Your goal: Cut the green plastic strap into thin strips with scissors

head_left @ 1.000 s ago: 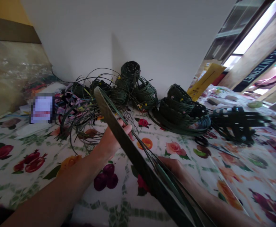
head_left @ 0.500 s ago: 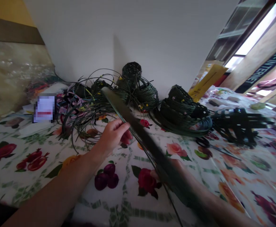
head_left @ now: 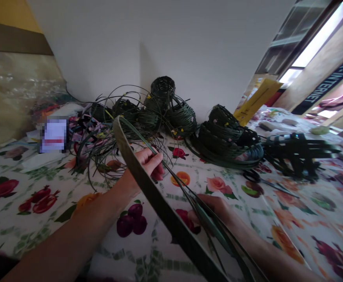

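Note:
My left hand (head_left: 149, 162) is closed, pinching dark green plant strips (head_left: 178, 180) between thumb and fingers. One broad strip (head_left: 156, 199) arcs up from the grip, bends over, and runs down in front of my left wrist to the bottom edge. Lower and to the right, my right hand (head_left: 209, 207) is closed around the same bundle, partly covered by the strips. Thinner strands trail past it toward the bottom of the view. Both hands are above a fruit-and-flower tablecloth (head_left: 112, 243).
Small woven green baskets (head_left: 181, 115) stand by the white wall, with a stacked group (head_left: 227, 137) to the right. Loose strands (head_left: 103, 152) tangle at left near a phone-like screen (head_left: 53, 135). Scissors (head_left: 265, 182) and a flat woven piece (head_left: 297, 154) lie at right.
The broad strip has swung left and now curves in front of my left forearm, uncovering the right hand and thinner strips. Both hands hold about the same positions.

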The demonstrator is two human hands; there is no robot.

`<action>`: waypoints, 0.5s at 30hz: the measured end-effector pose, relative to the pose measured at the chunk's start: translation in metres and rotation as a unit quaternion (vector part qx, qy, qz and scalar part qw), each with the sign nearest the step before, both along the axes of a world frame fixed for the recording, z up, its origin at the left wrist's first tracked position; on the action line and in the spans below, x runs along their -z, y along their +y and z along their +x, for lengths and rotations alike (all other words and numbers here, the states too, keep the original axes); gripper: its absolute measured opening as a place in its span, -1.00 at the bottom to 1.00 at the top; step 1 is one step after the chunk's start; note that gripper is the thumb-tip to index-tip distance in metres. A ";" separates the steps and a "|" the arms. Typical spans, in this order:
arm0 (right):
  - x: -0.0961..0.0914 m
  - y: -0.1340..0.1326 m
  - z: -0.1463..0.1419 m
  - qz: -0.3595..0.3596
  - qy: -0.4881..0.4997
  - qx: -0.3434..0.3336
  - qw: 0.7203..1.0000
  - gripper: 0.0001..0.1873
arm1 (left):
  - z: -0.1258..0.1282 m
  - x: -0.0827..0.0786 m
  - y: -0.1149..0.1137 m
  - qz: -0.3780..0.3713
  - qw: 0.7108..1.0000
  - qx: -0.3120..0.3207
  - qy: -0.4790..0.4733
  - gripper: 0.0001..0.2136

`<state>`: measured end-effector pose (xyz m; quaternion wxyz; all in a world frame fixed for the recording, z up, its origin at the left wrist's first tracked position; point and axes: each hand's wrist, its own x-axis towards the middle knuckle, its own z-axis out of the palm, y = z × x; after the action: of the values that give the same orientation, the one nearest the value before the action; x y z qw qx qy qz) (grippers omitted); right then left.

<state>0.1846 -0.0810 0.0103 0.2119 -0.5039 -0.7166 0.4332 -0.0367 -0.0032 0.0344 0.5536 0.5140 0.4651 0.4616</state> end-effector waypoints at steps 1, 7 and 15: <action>0.001 0.000 0.000 0.001 0.004 -0.001 1.000 -0.69 | 0.000 0.000 0.000 0.002 1.000 0.001 -0.003 -0.75; 0.003 0.000 0.000 -0.007 0.009 -0.008 1.000 -0.69 | -0.001 0.000 0.000 0.005 1.000 0.003 -0.007 -0.77; 0.002 -0.001 -0.002 -0.001 0.027 -0.014 1.000 -0.70 | -0.001 0.002 -0.001 0.002 1.000 0.003 -0.019 -0.77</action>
<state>0.1829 -0.0819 0.0083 0.2246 -0.4824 -0.7173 0.4497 -0.0372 -0.0037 0.0328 0.5624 0.5081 0.4518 0.4706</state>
